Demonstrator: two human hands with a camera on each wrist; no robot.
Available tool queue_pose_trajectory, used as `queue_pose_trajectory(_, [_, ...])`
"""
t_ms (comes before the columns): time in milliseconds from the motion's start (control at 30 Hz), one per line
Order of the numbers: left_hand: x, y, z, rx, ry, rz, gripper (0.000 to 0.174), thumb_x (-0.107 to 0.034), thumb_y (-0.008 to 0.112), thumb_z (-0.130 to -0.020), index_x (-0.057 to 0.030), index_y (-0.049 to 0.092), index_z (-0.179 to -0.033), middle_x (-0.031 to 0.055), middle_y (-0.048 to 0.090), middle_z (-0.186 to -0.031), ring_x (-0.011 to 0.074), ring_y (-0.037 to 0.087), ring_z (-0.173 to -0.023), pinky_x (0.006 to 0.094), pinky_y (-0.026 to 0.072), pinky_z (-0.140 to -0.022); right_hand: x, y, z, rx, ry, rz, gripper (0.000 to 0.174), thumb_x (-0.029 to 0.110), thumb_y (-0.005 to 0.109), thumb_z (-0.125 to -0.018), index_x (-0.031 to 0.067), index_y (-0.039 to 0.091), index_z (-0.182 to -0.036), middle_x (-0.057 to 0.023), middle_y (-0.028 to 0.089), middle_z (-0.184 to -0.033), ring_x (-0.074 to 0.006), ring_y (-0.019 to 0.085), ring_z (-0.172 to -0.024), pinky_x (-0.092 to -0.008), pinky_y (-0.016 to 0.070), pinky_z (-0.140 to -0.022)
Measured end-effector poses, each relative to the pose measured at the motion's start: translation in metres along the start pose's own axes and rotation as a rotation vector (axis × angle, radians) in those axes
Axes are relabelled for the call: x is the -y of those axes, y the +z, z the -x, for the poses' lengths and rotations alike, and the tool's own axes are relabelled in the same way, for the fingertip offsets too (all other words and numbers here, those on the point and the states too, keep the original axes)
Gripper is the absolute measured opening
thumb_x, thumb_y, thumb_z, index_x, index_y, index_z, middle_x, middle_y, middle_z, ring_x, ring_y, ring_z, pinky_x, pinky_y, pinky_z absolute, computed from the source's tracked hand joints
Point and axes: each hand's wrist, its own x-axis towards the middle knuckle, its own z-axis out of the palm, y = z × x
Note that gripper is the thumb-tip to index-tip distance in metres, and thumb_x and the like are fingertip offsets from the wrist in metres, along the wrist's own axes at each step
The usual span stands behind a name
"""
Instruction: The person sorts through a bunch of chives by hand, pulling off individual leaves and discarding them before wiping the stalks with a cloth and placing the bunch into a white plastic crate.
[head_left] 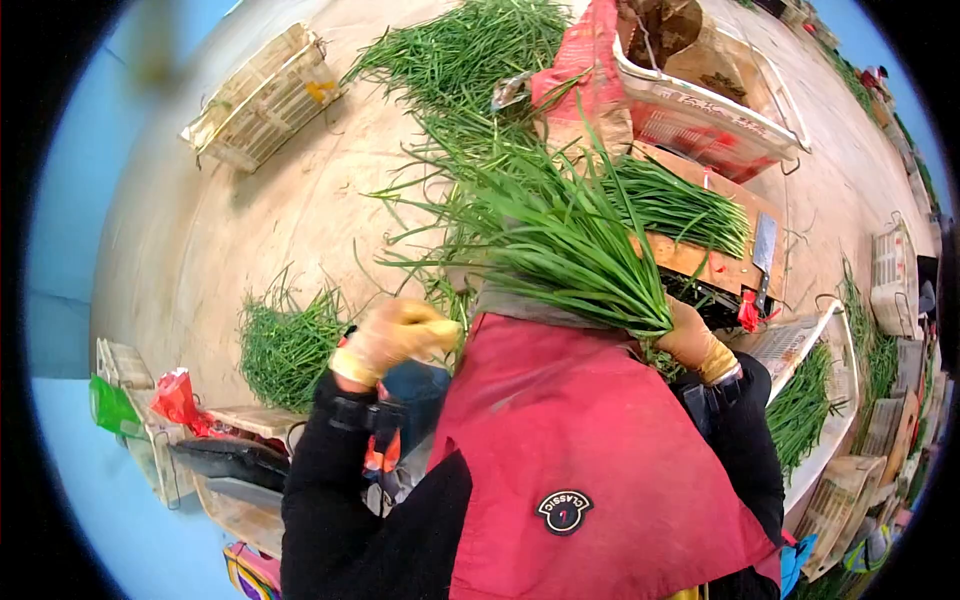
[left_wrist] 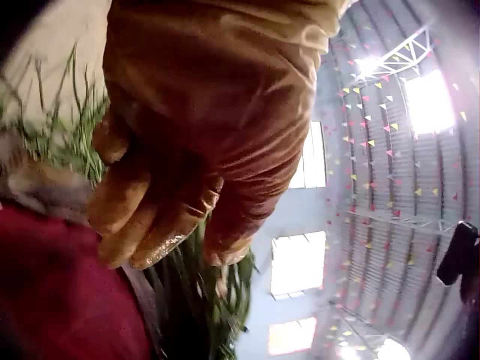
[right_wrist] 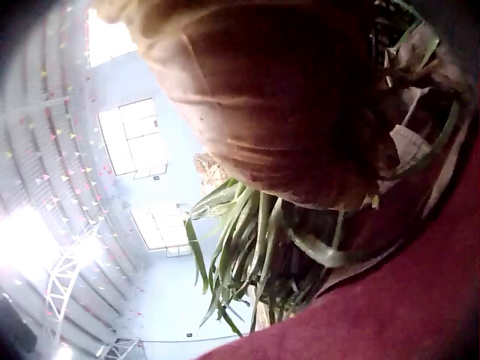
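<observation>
My gloved right hand (head_left: pixel 692 338) grips a large bunch of garlic chives (head_left: pixel 580 255) by its stem end, above my red-aproned lap. The long green leaves fan out to the left and away from me. In the right wrist view, leaves (right_wrist: pixel 251 240) hang below the glove (right_wrist: pixel 277 97). My gloved left hand (head_left: pixel 398 338), blurred in the head view, is off to the left of the bunch. Its fingers (left_wrist: pixel 161 217) hang loosely bent in the left wrist view, with nothing visible between them.
Trimmed chives (head_left: pixel 680 208) lie on a wooden board (head_left: pixel 738 272) beside a knife (head_left: pixel 765 243). Loose chives (head_left: pixel 470 60) heap on the floor ahead; another pile (head_left: pixel 288 350) lies left. Crates stand around: a white one (head_left: pixel 265 100) and a red-and-white one (head_left: pixel 700 130).
</observation>
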Motion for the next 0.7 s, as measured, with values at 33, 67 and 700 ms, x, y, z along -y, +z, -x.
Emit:
queue_pose_trajectory(33, [-0.014, 0.016, -0.009, 0.142, 0.120, 0.035, 0.030, -0.027, 0.068, -0.089, 0.0000, 0.072, -0.102, 0.0104, 0.072, -0.097, 0.0118, 0.064, -0.081, 0.0263, 0.0522, -0.073, 0.005, 0.002, -0.001, 0.001, 0.003, 0.012, 0.044, 0.016, 0.073, -0.083, 0.0034, 0.059, -0.123, -0.0077, 0.068, -0.111, -0.0165, 0.062, -0.097, -0.0293, 0.0485, -0.088])
queue_pose_trajectory(67, [-0.023, 0.031, -0.023, 0.273, 0.136, 0.071, 0.029, -0.026, 0.067, -0.090, 0.0000, 0.073, -0.101, 0.0094, 0.071, -0.095, 0.0121, 0.064, -0.080, 0.0263, 0.0515, -0.072, 0.010, 0.004, -0.003, 0.005, 0.005, 0.024, 0.044, 0.016, 0.074, -0.082, 0.0024, 0.059, -0.122, -0.0060, 0.069, -0.108, -0.0154, 0.061, -0.093, -0.0293, 0.0492, -0.086])
queue_pose_trajectory(700, [-0.071, 0.159, -0.127, 0.541, 0.529, 1.035, 0.080, -0.049, 0.074, -0.080, -0.0043, 0.044, -0.139, 0.0067, 0.055, -0.132, 0.0205, 0.051, -0.123, 0.0353, 0.0387, -0.108, 0.079, 0.001, 0.008, -0.040, 0.062, 0.770, 0.065, 0.017, 0.063, -0.083, 0.0070, 0.040, -0.143, -0.0228, 0.065, -0.106, -0.0428, 0.063, -0.095, -0.0461, 0.0520, -0.079])
